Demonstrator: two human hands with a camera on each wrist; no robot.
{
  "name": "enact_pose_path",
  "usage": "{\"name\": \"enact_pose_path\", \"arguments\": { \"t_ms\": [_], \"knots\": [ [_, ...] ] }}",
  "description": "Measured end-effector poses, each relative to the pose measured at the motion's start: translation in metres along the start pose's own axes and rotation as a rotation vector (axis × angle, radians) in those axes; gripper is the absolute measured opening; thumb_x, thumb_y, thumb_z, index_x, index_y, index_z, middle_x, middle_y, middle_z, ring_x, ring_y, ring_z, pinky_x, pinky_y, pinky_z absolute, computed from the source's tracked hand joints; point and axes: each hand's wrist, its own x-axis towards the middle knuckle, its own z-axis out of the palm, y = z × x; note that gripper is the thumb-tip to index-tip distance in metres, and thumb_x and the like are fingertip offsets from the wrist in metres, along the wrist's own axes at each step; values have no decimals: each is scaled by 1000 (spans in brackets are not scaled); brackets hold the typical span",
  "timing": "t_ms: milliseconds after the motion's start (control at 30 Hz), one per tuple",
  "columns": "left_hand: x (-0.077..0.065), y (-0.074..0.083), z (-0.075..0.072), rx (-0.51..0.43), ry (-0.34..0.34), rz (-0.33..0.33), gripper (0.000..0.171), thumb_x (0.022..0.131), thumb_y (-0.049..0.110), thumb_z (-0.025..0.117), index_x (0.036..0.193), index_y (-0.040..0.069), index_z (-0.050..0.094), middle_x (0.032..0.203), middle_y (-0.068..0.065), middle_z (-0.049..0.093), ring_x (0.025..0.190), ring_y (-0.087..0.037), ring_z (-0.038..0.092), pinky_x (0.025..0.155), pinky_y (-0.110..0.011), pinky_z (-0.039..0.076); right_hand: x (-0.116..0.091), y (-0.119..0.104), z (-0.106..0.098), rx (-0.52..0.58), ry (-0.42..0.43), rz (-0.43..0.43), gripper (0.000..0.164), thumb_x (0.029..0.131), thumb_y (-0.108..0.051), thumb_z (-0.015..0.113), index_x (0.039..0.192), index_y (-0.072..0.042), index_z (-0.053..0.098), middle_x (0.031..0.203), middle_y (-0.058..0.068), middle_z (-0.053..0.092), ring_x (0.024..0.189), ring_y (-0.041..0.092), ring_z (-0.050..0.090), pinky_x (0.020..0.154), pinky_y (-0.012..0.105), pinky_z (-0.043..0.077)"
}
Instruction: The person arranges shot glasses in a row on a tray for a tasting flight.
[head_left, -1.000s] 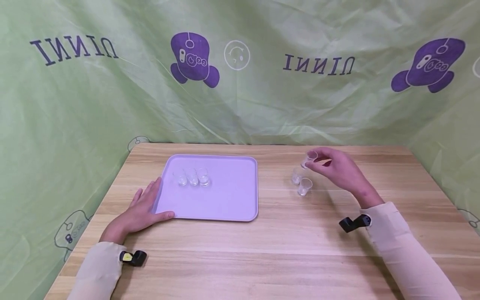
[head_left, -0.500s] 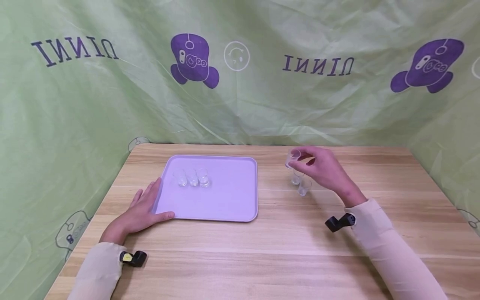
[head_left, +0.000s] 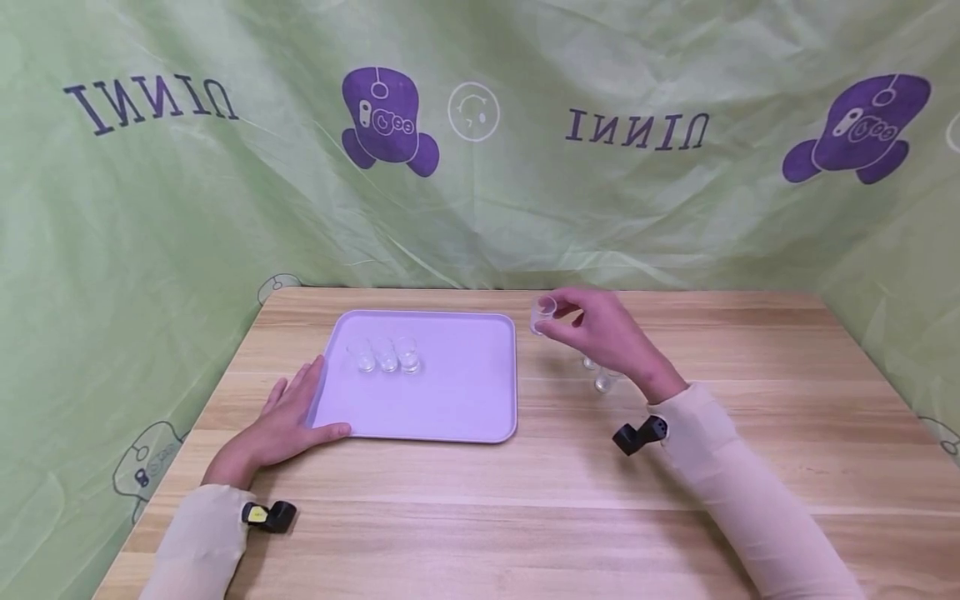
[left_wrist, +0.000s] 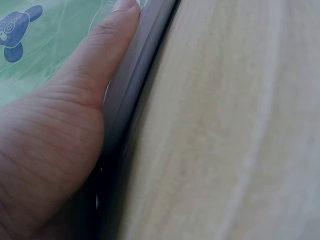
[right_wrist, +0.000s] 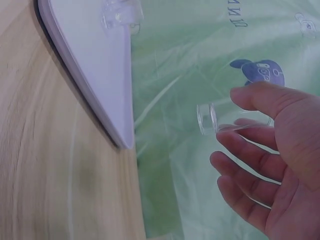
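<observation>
Glowing lilac on the tray (head_left: 450, 408) at seven o'clock, flashing purple figures (head_left: 381, 112) across green curtain (head_left: 517, 221) at twelve, streaking tan grain over table (head_left: 465, 525) at six!

The left hand (left_wrist: 55, 140) lays its thumb (left_wrist: 102, 47), apparently touching, along the tray rim (left_wrist: 131, 75) beside a wooden tabletop (left_wrist: 215, 125).

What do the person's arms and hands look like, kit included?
Left sleeve and right sleeve: plain beige, long. Left wrist camera: small, black, yellow patch. Right wrist camera: black, no yellow visible. Left hand and right hand: bare, no gloves. No cables visible.
</observation>
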Motion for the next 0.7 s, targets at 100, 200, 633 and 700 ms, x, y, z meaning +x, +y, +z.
{"name": "enact_pose_path", "arguments": {
  "t_ms": [100,200,633,700],
  "knots": [
    [0,1,-1,5,0,0,119,90,51,75,162,-5,-2,167,-31,6,153,-47,4,120,-58,-9,3,-2,8,10,-15,-4,30,94,-25,79,118,-9,75,112,1,73,101,17,68,80,38,57],
    [0,2,-2,5,2,2,119,90,50,76,162,-5,-1,167,-31,7,153,-47,5,120,-59,-7,6,-4,18,15,-32,-4,31,93,-24,79,119,-7,74,110,0,73,100,16,67,80,37,57],
    [0,1,-1,-3,3,5,119,90,50,76,162,-5,-1,167,-30,6,153,-48,4,120,-59,-8,27,-22,55,-22,-137,-32,28,92,-28,80,114,-11,75,98,-4,72,94,14,67,81,34,54],
    [0,1,-1,-1,4,5,119,90,50,75,162,-5,-1,167,-30,6,153,-47,3,120,-59,-8,30,-25,60,-27,-146,-37,28,92,-29,80,114,-12,75,99,-5,72,94,13,67,82,33,54]
  ]
}}
